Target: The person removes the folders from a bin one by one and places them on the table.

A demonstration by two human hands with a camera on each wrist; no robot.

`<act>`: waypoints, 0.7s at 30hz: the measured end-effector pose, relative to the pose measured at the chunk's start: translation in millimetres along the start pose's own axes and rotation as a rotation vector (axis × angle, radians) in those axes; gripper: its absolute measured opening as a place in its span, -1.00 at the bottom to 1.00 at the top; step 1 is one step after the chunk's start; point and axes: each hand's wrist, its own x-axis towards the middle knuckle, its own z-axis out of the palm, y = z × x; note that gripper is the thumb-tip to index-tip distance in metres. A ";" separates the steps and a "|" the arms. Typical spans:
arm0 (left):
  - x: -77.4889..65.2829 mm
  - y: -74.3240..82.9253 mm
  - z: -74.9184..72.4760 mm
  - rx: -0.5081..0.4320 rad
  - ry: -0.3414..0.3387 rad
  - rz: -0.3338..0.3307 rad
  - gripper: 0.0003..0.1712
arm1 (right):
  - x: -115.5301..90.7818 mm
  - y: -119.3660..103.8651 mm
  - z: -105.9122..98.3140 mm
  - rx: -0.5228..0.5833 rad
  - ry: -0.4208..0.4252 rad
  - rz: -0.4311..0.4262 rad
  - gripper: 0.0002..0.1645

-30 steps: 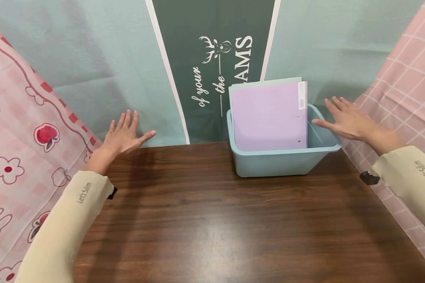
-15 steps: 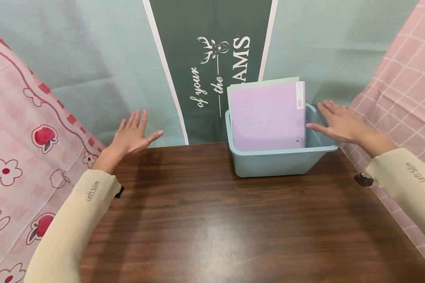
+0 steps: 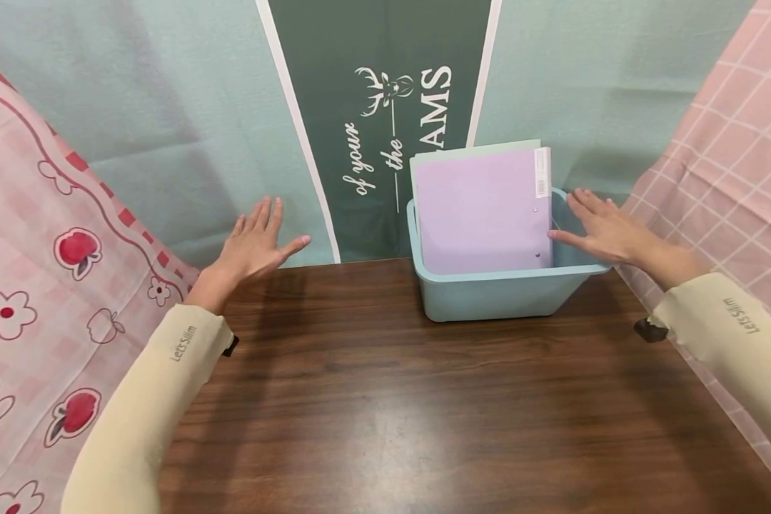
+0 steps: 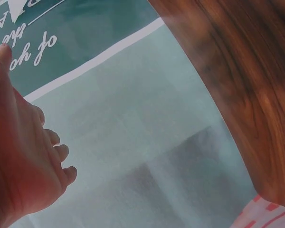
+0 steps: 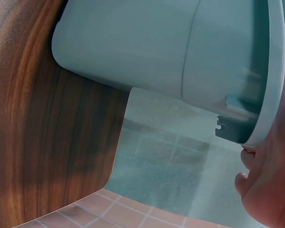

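Observation:
A light blue plastic bin (image 3: 488, 296) stands at the back of the table, right of centre. Upright in it, leaning back, is a lilac folder or notebook (image 3: 482, 214) with a white label and small holes along its right side. A pale green one (image 3: 475, 151) shows just behind it. My right hand (image 3: 607, 230) is spread over the bin's right end, thumb close to the lilac cover's edge. In the right wrist view its fingers lie past the bin's rim (image 5: 275, 85). My left hand (image 3: 250, 243) hovers near the table's back edge, fingers straight, holding nothing.
The dark wood table (image 3: 385, 385) ends at a green curtain (image 3: 360, 43) with white lettering. A pink fruit-patterned cloth (image 3: 58, 285) hangs at the left, a pink checked cloth (image 3: 719, 164) at the right.
Both hands have drifted inward: the left one rightward along the table's back edge, the right one leftward over the bin. The bin and its contents stay in place.

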 end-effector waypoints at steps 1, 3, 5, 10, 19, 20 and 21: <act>1.2 1.2 0.1 -0.002 0.001 0.003 0.25 | 0.2 0.3 0.8 0.003 -0.005 0.001 0.21; 3.7 3.6 0.1 -0.005 0.003 0.008 0.26 | 0.7 1.3 2.6 0.007 -0.015 0.006 0.22; 5.9 6.5 -0.4 -0.011 0.003 0.014 0.26 | 1.2 2.3 4.1 0.012 -0.020 0.008 0.22; 10.4 13.9 -1.2 -0.019 0.015 0.034 0.26 | 1.5 1.6 6.4 0.043 -0.050 0.008 0.22; 20.3 28.7 -0.5 -0.026 0.025 0.052 0.27 | -0.2 2.3 10.2 0.071 -0.072 0.029 0.20; 21.8 30.4 -0.8 -0.026 0.026 0.053 0.27 | -0.1 2.5 10.2 0.070 -0.071 0.031 0.19; 23.2 32.1 -1.3 -0.027 0.025 0.053 0.27 | -0.1 2.6 10.1 0.068 -0.070 0.033 0.19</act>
